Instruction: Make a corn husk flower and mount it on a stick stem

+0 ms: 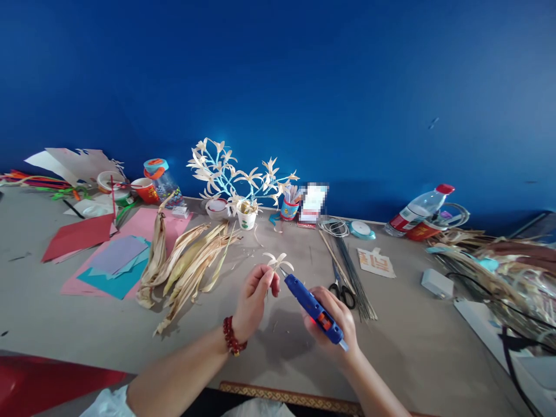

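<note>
Between the fingertips of my left hand is a small pale flower with narrow curved petals, its stem mostly hidden by the fingers. My right hand is wrapped round a blue hot glue gun with a glue stick showing at its back end. The gun's nozzle points up and left and meets the flower near its centre; whether glue is coming out is too small to tell. Beyond the hands, a white cup carries a branching arrangement of similar pale flowers on light blue stems.
Dried corn husks lie left of my hands, beside coloured paper sheets. To the right are black-handled scissors, thin wires, a ribbon roll and a leaning plastic bottle. A blue wall closes off the back.
</note>
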The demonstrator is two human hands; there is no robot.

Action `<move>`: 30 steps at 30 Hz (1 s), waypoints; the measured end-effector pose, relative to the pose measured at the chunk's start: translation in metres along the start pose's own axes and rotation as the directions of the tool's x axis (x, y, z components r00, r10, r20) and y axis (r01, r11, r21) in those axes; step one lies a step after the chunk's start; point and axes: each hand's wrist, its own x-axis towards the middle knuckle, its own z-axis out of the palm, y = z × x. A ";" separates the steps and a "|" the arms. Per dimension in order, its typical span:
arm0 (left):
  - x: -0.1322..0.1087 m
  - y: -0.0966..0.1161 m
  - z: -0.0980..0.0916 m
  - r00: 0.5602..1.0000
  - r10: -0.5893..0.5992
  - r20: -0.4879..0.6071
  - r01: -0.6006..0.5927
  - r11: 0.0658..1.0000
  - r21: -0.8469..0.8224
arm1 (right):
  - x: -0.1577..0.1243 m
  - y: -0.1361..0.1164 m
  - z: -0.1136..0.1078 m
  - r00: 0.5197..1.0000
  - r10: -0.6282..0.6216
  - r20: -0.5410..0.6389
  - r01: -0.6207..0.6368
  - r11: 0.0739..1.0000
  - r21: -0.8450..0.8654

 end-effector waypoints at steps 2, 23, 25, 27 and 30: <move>0.000 -0.001 0.000 1.000 0.006 0.008 -0.006 1.000 -0.006 | 0.000 0.000 0.000 1.000 0.011 0.001 -0.011 1.000 -0.012; 0.001 -0.001 -0.001 1.000 0.018 0.023 -0.018 1.000 -0.021 | -0.001 0.003 0.002 1.000 0.012 0.001 -0.012 0.996 -0.083; 0.000 0.000 -0.001 1.000 0.018 0.021 -0.018 1.000 -0.026 | -0.001 0.002 0.002 1.000 0.008 0.000 -0.008 0.996 -0.086; 0.000 -0.001 -0.001 1.000 0.020 0.022 -0.019 0.999 -0.035 | 0.000 0.001 0.001 1.000 0.003 0.001 -0.003 0.996 -0.091; 0.000 -0.001 -0.001 1.000 0.018 0.018 -0.017 0.999 -0.052 | 0.001 0.001 0.001 1.000 -0.004 -0.001 0.004 0.995 -0.096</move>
